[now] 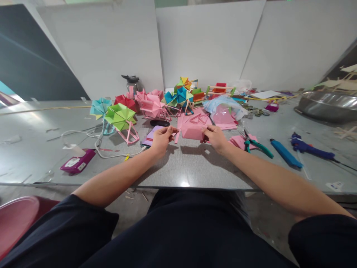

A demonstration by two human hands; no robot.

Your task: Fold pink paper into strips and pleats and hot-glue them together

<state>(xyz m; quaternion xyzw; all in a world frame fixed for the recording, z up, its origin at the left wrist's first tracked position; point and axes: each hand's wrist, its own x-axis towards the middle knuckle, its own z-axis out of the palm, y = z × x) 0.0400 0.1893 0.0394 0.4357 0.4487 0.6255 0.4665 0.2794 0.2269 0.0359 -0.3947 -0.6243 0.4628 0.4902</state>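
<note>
Now, head view:
left hand [161, 139]: pinched shut on pink paper piece [192, 131], its 9 o'clock edge, steadying it.
right hand [214, 137]: gripping 3 o'clock edge; paper held taut above table [178, 167].
pliers [255, 144]: 3 o'clock, near.
green pinwheel [120, 116]: 10 o'clock, apart.

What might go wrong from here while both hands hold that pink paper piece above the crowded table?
The pink paper piece, pinched between the left hand and right hand, could crease or tear if pulled. The right forearm could catch the green-handled pliers. The left elbow might snag the white cable.
</note>
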